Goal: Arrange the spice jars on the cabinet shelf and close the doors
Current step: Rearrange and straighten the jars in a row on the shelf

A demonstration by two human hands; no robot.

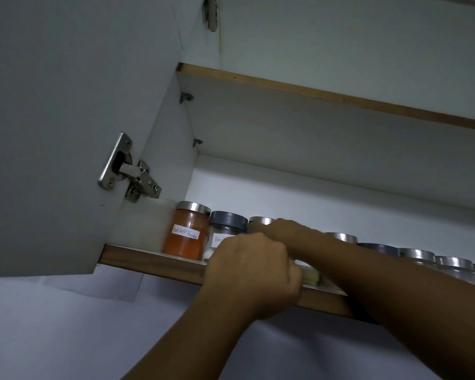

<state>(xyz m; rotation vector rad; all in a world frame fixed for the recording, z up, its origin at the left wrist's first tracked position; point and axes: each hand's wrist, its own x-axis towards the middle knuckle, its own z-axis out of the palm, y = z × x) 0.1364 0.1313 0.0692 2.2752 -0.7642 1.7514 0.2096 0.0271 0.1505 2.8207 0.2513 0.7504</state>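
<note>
Orange steel-lidded glass jar [185, 234] stands upright, labelled "Red chilli Powder"; grey-lidded jar [225, 229] reads "Bla". My left hand [251, 270] curls its fingers; my right hand [284, 231]: fingers hidden, cannot tell.

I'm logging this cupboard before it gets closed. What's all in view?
Orange jar: one, silver lid, shelf's left end.
Grey-lidded jars: two, dark grey lids; one beside orange jar, one further right.
Silver-lidded jars: five seen, silver lids, along the row.
Shelf: one, wood-edged, under jars.
Upper shelf: one, wood-edged, above.
Door: one, grey-white, open, left.
Hinges: two, silver, door's edge.
Left hand: curled at shelf edge.
Right hand: among jars, behind left hand.
</note>
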